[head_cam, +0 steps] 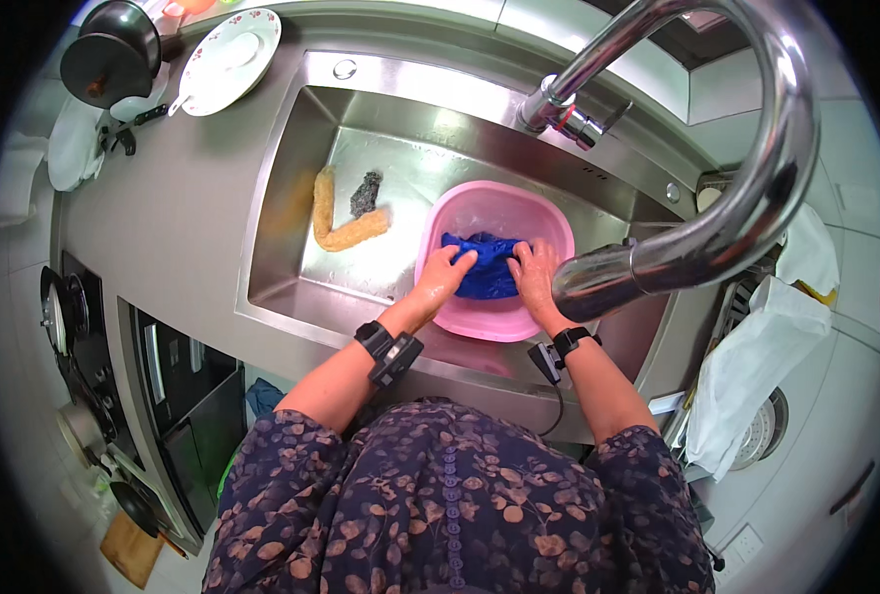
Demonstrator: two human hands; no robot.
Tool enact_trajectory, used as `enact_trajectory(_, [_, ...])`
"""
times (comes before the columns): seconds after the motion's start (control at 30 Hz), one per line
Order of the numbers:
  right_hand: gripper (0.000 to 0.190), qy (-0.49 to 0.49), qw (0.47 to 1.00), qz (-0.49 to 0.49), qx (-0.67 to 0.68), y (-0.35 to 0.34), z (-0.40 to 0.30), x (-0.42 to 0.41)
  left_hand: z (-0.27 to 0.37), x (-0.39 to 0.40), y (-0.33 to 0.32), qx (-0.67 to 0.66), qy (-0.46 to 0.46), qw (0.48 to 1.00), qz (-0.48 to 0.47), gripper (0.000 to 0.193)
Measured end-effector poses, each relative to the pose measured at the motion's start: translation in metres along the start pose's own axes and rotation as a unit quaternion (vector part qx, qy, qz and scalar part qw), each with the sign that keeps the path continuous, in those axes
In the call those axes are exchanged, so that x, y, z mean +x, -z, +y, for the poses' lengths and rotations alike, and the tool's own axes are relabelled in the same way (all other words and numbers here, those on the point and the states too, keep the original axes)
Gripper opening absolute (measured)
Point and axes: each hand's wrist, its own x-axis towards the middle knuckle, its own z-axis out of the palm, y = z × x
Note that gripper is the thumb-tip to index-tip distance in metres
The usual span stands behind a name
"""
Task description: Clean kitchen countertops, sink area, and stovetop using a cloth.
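A wet blue cloth (489, 276) lies bunched inside a pink plastic basin (461, 325). My left hand (442, 276) grips the left edge of the cloth between thumb and fingers. On its right side my right hand (535, 271) pinches the cloth. The basin stands in the right half of a stainless steel sink (284, 286). Behind the basin rises a chrome faucet (536, 111), whose thick spout (603, 286) curves round and partly hides the area beside my right wrist.
A bent loofah (324, 215) and a steel wool scourer (366, 194) lie on the sink floor at left. A floral white plate (221, 74), a dark pot (106, 70) and a black-handled knife (150, 114) sit on the left counter. White cloth (755, 379) drapes over a rack at right.
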Motion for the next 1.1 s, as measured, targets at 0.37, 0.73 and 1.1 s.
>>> enact_trajectory(0.37, [0.072,-0.018,0.964,-0.142,-0.222,-0.028,-0.01,0.005,-0.036,0.038,-0.011,0.475,-0.051,0.869,-0.128,0.09])
enact_trajectory(0.73, [0.043,-0.089,0.942,-0.06,0.319,0.001,-0.122,0.005,-0.031,0.04,-0.005,-0.35,0.174,0.918,-0.064,0.062])
enact_trajectory(1.1, [0.023,-0.042,0.999,0.012,-0.009,0.004,-0.043,0.004,-0.01,0.014,-0.026,-0.382,0.169,0.907,-0.057,0.041])
